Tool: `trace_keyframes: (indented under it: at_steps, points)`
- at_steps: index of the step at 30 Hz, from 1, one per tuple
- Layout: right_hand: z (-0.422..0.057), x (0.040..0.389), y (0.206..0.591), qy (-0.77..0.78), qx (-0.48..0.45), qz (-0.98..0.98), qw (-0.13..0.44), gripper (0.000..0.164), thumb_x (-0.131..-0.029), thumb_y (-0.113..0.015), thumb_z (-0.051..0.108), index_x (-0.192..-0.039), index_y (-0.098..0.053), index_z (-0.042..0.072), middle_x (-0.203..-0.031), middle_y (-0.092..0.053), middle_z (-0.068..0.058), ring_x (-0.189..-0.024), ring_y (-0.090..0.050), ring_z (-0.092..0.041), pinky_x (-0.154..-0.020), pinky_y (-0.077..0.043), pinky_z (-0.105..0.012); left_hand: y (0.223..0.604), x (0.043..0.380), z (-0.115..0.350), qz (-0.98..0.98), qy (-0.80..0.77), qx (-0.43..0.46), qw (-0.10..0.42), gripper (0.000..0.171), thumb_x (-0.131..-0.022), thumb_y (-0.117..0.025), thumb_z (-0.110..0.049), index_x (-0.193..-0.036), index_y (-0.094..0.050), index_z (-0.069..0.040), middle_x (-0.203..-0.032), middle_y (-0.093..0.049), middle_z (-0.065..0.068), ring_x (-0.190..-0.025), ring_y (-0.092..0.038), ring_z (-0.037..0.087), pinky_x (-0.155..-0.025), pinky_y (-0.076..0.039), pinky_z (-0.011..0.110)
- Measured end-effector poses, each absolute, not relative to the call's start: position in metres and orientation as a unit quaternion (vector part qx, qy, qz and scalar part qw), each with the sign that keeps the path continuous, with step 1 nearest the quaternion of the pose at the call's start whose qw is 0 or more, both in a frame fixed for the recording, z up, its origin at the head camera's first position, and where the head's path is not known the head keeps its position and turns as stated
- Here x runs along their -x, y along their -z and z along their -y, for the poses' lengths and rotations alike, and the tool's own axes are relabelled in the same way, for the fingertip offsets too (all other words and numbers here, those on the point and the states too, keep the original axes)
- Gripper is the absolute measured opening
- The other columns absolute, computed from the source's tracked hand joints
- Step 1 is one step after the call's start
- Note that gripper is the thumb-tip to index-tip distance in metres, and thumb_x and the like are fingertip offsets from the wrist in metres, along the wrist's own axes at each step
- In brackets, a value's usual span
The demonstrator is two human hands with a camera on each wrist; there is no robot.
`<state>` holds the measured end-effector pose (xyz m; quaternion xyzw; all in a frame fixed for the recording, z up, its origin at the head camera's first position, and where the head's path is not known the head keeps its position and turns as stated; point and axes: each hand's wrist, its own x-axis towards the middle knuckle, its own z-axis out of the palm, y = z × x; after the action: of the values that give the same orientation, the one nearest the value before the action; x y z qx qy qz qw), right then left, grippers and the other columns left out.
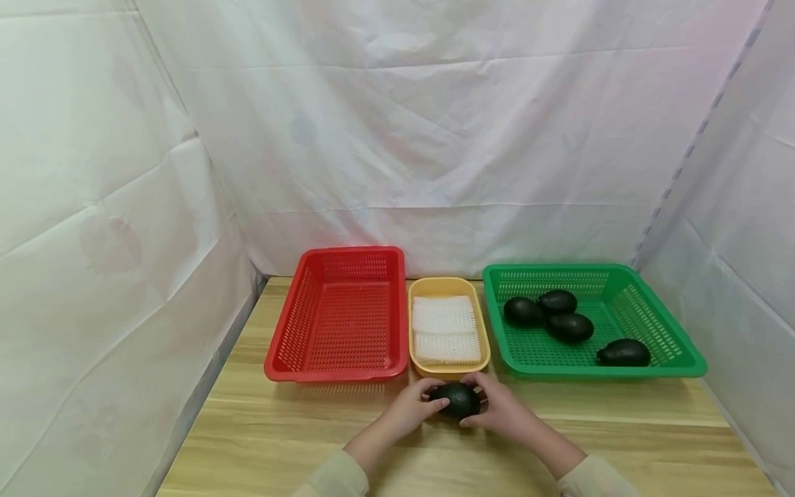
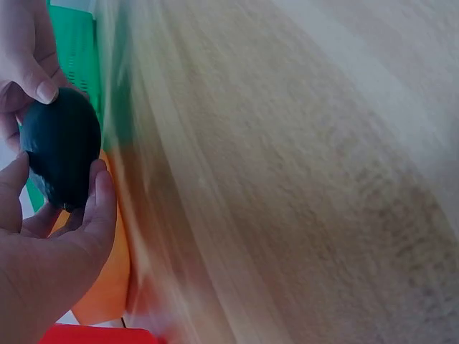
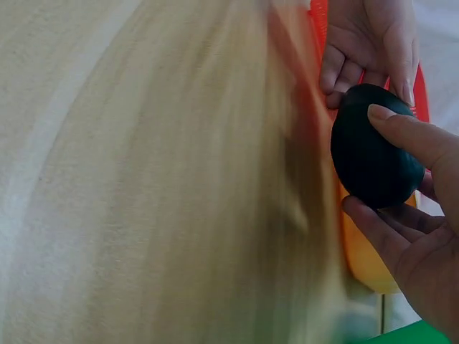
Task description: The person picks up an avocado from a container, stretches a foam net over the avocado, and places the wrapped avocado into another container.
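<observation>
A dark avocado (image 1: 458,400) is held between both hands in front of the yellow basket (image 1: 450,371). My left hand (image 1: 415,407) grips its left, narrower end, with the thumb on the near side. From the right, my right hand (image 1: 502,408) holds the rounder end between thumb and fingers. In the left wrist view the avocado (image 2: 63,150) shows its stem end towards the left palm. The right wrist view has the right thumb lying across the avocado (image 3: 373,154). Folded white foam net sleeves (image 1: 444,330) lie in the yellow basket, just beyond the hands.
At the left stands a red basket (image 1: 397,317) with nothing in it. The green basket (image 1: 664,310) on the right holds several avocados (image 1: 570,328). All three baskets line the back of the wooden table (image 1: 248,428), against a white cloth backdrop (image 1: 397,138).
</observation>
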<state>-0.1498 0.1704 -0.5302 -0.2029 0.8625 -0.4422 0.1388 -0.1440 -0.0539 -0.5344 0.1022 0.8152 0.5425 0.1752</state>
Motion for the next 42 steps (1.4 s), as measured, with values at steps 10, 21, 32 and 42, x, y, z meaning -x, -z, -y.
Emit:
trace_keyframes:
  at_steps: [10,21,32,42]
  points:
    - [-0.174,0.158,0.547,0.523,0.171,-0.814,0.187,0.064,-0.076,-0.084,0.012,-0.130,-0.051,0.004,-0.127,-0.053,-0.014,-0.108,-0.056,-0.031,-0.078,-0.054,-0.033,0.548,0.148,0.054,-0.748,-0.626,-0.077,0.206,0.040,-0.086,-0.071,-0.001,-0.124,-0.059,0.001,-0.115,-0.061,0.014,-0.099,-0.060,0.025,-0.075,-0.056,0.036]
    - [-0.173,0.171,0.563,0.576,0.147,-0.787,0.166,0.063,-0.079,-0.082,0.014,-0.131,-0.049,0.003,-0.133,-0.051,-0.019,-0.120,-0.050,-0.038,-0.088,-0.050,-0.036,0.560,0.164,0.048,-0.694,-0.687,-0.031,0.215,0.045,-0.089,-0.068,0.000,-0.129,-0.050,0.006,-0.107,-0.059,0.015,-0.082,-0.065,0.025,-0.075,-0.057,0.040]
    - [-0.170,0.191,0.567,0.573,0.128,-0.798,0.135,0.061,-0.083,-0.078,0.012,-0.134,-0.048,0.000,-0.133,-0.051,-0.023,-0.118,-0.053,-0.039,-0.090,-0.048,-0.041,0.563,0.181,0.044,-0.647,-0.726,-0.001,0.232,0.045,-0.095,-0.061,-0.006,-0.135,-0.041,0.001,-0.126,-0.048,0.021,-0.090,-0.067,0.034,-0.079,-0.056,0.043]
    - [-0.171,0.201,0.580,0.600,0.138,-0.783,0.090,0.059,-0.083,-0.079,0.020,-0.134,-0.053,0.004,-0.131,-0.053,-0.018,-0.111,-0.055,-0.030,-0.087,-0.049,-0.037,0.568,0.192,0.040,-0.633,-0.740,0.011,0.226,0.046,-0.097,-0.060,-0.009,-0.136,-0.037,0.000,-0.124,-0.049,0.024,-0.089,-0.069,0.035,-0.069,-0.058,0.038]
